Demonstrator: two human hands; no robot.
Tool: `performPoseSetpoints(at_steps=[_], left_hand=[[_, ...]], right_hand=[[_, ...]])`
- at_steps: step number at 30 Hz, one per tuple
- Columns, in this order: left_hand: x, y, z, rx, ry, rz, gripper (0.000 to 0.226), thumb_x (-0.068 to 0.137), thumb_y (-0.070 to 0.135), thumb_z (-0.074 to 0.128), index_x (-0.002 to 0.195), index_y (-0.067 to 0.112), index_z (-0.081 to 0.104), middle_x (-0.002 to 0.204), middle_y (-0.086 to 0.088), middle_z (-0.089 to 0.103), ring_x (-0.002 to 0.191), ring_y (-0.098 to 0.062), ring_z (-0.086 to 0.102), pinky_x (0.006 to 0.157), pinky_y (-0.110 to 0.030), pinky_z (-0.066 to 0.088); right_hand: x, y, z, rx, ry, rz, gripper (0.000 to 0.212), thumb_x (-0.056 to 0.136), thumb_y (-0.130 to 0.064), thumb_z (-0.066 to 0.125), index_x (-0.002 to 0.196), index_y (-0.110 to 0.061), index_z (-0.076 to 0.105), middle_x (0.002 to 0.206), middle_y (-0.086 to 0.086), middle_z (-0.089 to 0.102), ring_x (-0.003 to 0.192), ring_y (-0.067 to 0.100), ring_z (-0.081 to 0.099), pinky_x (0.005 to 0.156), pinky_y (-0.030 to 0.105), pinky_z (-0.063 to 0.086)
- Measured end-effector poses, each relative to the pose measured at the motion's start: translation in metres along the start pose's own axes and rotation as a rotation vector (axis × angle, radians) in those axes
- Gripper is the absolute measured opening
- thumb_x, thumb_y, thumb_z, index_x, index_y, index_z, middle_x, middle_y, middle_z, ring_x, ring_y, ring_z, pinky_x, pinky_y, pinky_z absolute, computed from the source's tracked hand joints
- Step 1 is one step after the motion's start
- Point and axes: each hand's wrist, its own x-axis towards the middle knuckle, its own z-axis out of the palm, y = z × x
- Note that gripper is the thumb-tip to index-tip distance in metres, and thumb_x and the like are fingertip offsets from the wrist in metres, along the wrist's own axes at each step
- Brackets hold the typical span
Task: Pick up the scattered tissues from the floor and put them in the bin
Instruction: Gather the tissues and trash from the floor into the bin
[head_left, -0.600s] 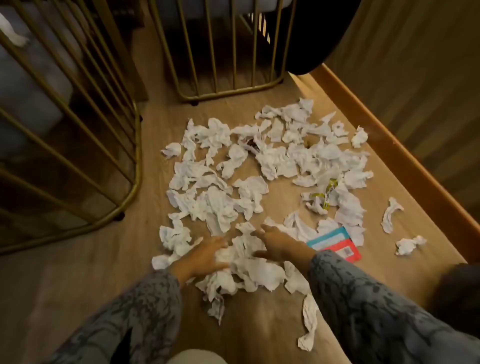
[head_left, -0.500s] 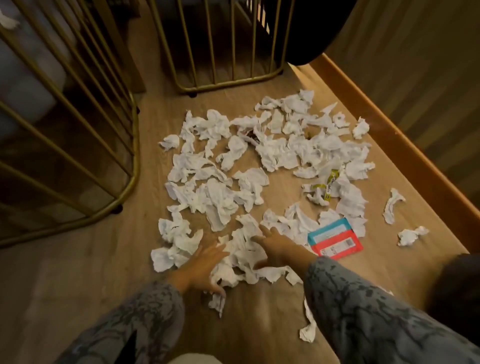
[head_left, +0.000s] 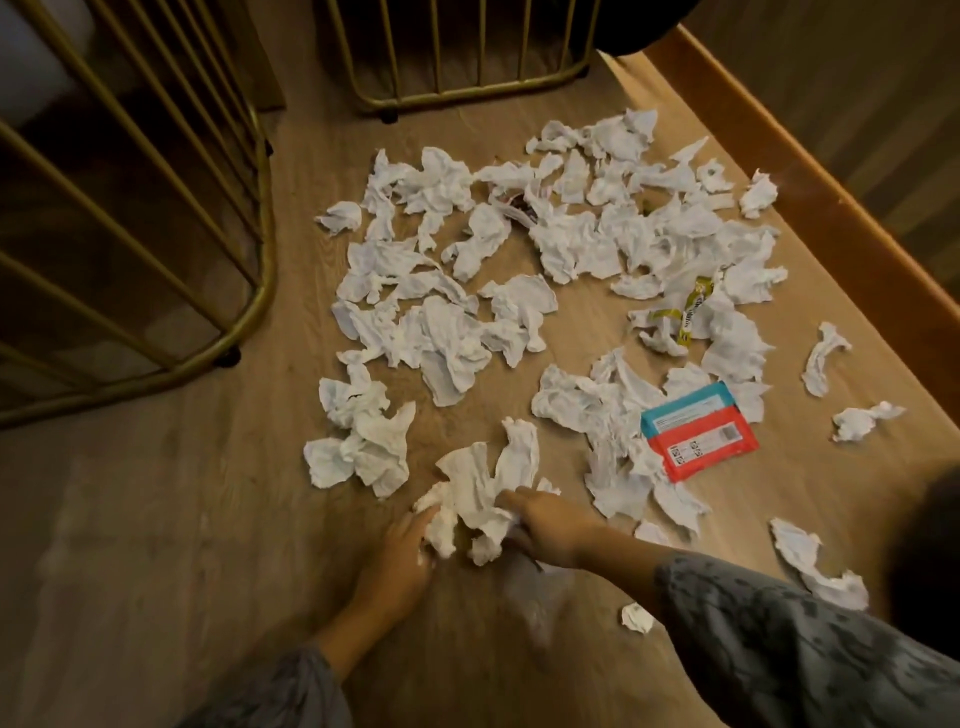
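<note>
Since the earlier frame, a wad of tissues (head_left: 480, 493) has been drawn together between the left hand (head_left: 400, 551) and right hand (head_left: 550, 530), both curled around it. Most scattered tissues (head_left: 597, 244) remain on the floor (head_left: 156, 519); no bin is visible.

A wood-grain floor (head_left: 156, 519) carries everything, and crumpled white tissues (head_left: 441, 332) lie scattered over it from the centre out to 1 o'clock. A teal-and-red packet (head_left: 698, 434) lies flat at about 3 o'clock among them, with a yellow wrapper (head_left: 688, 312) just above it towards 2 o'clock. Gold wire racks stand on small feet at 9 o'clock (head_left: 156, 218) and 12 o'clock (head_left: 462, 57).
</note>
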Motion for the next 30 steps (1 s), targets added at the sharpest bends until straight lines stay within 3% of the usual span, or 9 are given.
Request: performPoseSetpoints(at_steps=[2,5,8,11,14,17,22,26,30], left_hand=[[0.004,0.009,-0.002,-0.110,0.122,-0.048,0.018,0.089,0.015,0.054,0.101,0.009,0.065,0.101,-0.006,0.066,0.092,-0.019,0.063,0.080,-0.028,0.047],[0.008,0.018,-0.012,-0.283,0.290,-0.051,0.036,0.082,0.041,0.045,0.066,0.010,0.054,0.058,-0.003,0.052,0.053,-0.012,0.049,0.050,-0.030,0.042],[0.018,0.024,-0.018,-0.301,0.354,-0.071,0.045,0.081,0.054,0.056,0.077,0.009,0.055,0.071,-0.005,0.054,0.062,-0.013,0.054,0.056,-0.021,0.046],[0.032,0.030,-0.013,-0.325,0.287,-0.106,0.041,0.077,0.037,0.077,0.100,0.009,0.058,0.095,0.001,0.056,0.083,-0.008,0.057,0.074,-0.015,0.048],[0.039,0.037,-0.002,-0.207,0.169,-0.017,0.035,0.086,0.007,0.067,0.120,0.007,0.059,0.118,-0.004,0.059,0.108,-0.016,0.058,0.086,-0.010,0.042],[0.033,0.042,0.005,-0.232,0.093,0.004,0.065,0.083,-0.014,0.057,0.139,0.017,0.047,0.125,0.003,0.052,0.114,-0.009,0.051,0.085,0.003,0.035],[0.010,0.020,0.002,-0.114,0.075,0.143,0.035,0.080,0.000,0.068,0.109,0.020,0.068,0.121,0.004,0.046,0.113,-0.007,0.044,0.096,-0.016,0.043],[-0.015,-0.016,0.009,0.199,-0.045,0.235,0.051,0.078,0.065,0.061,0.117,0.032,0.058,0.132,0.017,0.036,0.130,-0.004,0.024,0.110,-0.033,0.022],[-0.018,-0.014,0.011,0.042,0.043,0.231,0.041,0.094,0.060,0.038,0.076,0.028,0.055,0.089,0.021,0.050,0.089,0.000,0.047,0.078,-0.030,0.045]], right_hand=[[-0.004,-0.005,-0.005,0.158,0.015,0.002,0.026,0.100,-0.030,0.043,0.122,-0.020,0.050,0.104,0.005,0.059,0.087,0.016,0.053,0.079,0.032,0.042],[-0.008,-0.007,-0.016,0.366,0.097,0.050,0.032,0.102,-0.020,0.034,0.084,-0.009,0.059,0.084,0.015,0.054,0.078,0.023,0.050,0.080,0.041,0.043],[-0.011,-0.005,-0.026,0.554,0.361,0.082,0.044,0.090,-0.037,0.033,0.061,-0.009,0.051,0.062,0.010,0.044,0.057,0.012,0.040,0.062,0.035,0.038],[-0.001,0.003,-0.034,0.538,0.608,0.186,0.067,0.090,-0.064,0.039,0.056,-0.008,0.051,0.057,0.003,0.048,0.051,0.008,0.042,0.054,0.027,0.035],[0.019,0.013,-0.034,0.235,0.600,0.285,0.039,0.092,-0.045,0.057,0.083,-0.008,0.065,0.097,0.008,0.056,0.078,0.020,0.056,0.068,0.032,0.044],[0.029,0.009,-0.032,0.121,0.600,0.256,0.031,0.091,-0.029,0.056,0.119,-0.015,0.052,0.123,0.011,0.053,0.104,0.028,0.054,0.085,0.041,0.047],[0.017,0.005,0.002,-0.201,0.326,0.109,0.075,0.089,-0.071,0.040,0.152,-0.039,0.016,0.162,0.012,0.008,0.144,0.037,0.018,0.109,0.055,0.028],[-0.004,0.019,0.037,-0.446,0.224,-0.116,0.066,0.090,-0.072,0.034,0.143,-0.032,0.039,0.142,0.017,0.047,0.124,0.038,0.049,0.090,0.050,0.049],[0.014,0.024,0.018,-0.426,0.254,-0.232,0.040,0.097,-0.052,0.039,0.117,-0.024,0.059,0.113,0.006,0.059,0.095,0.022,0.059,0.066,0.035,0.052]])
